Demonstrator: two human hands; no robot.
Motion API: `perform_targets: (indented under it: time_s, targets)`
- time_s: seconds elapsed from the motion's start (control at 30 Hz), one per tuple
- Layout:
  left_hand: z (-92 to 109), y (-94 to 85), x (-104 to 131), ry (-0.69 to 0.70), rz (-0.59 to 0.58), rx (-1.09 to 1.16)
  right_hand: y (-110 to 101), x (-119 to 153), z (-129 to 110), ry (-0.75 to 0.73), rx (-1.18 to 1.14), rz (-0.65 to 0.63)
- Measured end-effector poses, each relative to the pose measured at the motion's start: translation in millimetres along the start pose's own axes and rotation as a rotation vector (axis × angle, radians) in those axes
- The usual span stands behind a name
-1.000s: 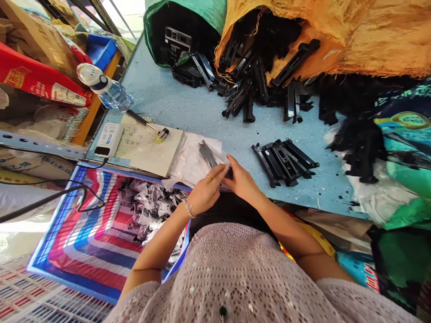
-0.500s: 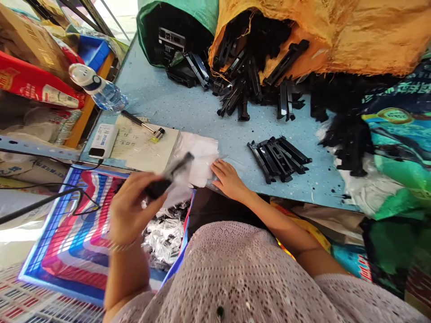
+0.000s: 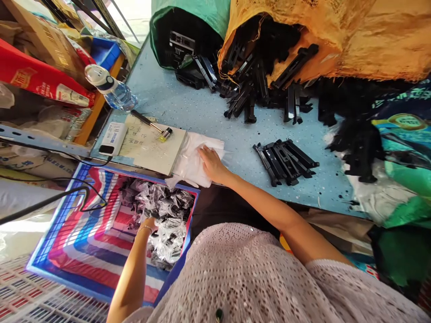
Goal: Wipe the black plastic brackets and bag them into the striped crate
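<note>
My left hand (image 3: 149, 223) reaches down into the blue basket (image 3: 43, 242), among black parts packed in clear plastic bags (image 3: 170, 233). Its fingers are hidden there, so whether it holds anything does not show. On the table, my right hand (image 3: 213, 165) lies with fingers stretched out over a stack of thin clear plastic bags (image 3: 191, 157). To the right of that hand, several long black plastic parts (image 3: 286, 161) lie side by side in a small pile.
More black parts (image 3: 240, 101) spill from an orange sack (image 3: 363, 40) and a green sack (image 3: 191, 13) at the back. A water bottle (image 3: 119, 95), a white device (image 3: 113, 138) and a small hammer (image 3: 151, 124) on a board (image 3: 161, 157) are at the left.
My left hand has gone from above the basket's edge, where it held a black part, down into the basket. My right hand has shifted left, further onto the plastic bags.
</note>
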State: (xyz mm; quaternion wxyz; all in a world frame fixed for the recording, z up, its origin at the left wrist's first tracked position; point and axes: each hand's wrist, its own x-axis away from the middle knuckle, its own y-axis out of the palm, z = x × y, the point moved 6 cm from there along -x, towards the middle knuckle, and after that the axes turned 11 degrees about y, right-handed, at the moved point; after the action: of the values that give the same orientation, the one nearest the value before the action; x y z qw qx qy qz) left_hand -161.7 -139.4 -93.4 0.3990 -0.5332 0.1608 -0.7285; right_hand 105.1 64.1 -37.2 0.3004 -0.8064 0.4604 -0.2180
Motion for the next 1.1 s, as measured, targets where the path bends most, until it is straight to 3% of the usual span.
perform_targets:
  time_s: [0.07,0.13,0.23,0.27,0.33,0.4,0.5,0.57,0.63,0.73,0.83,0.93,1.0,1.1]
  targets:
    - [29,-11.6,-11,0.058,-0.01,0.076,0,-6,5,0.056,-0.129,0.03]
    - [82,-29.6,-29,0.257,0.068,0.295,-2,-9,8,0.08,-0.291,0.031]
    - [181,-68.2,-56,0.688,0.414,0.701,-16,-9,15,0.143,-0.575,0.003]
    - [210,-74.5,-66,0.74,0.501,0.683,-26,-6,18,0.171,-0.649,-0.004]
    - [255,-74.5,-86,0.727,0.582,0.41,-54,8,26,0.212,-0.686,0.011]
    - [281,-66.3,-101,0.681,0.605,0.105,-92,38,37,0.255,-0.509,0.089]
    - [284,-56.6,-110,0.65,0.654,-0.067,-146,100,59,0.418,0.075,0.307]
    - [276,-55.5,-111,0.639,0.688,-0.049,-161,137,68,0.508,0.405,0.385]
    - [269,-57.9,-112,0.642,0.696,0.013,-160,159,72,0.514,0.576,0.376]
    - [260,-65.8,-115,0.633,0.678,0.204,-146,172,76,0.472,0.601,0.313]
    - [249,-70.5,-122,0.564,0.607,0.501,-143,171,92,0.528,0.432,0.314]
    - [240,-70.4,-128,0.535,0.554,0.792,-138,161,112,0.591,-0.041,0.309]
    - [236,-70.2,-130,0.542,0.555,0.926,-119,146,115,0.589,-0.529,0.19]
    - [232,-69.2,-131,0.55,0.553,1.035,-77,116,93,0.535,-1.149,-0.083]
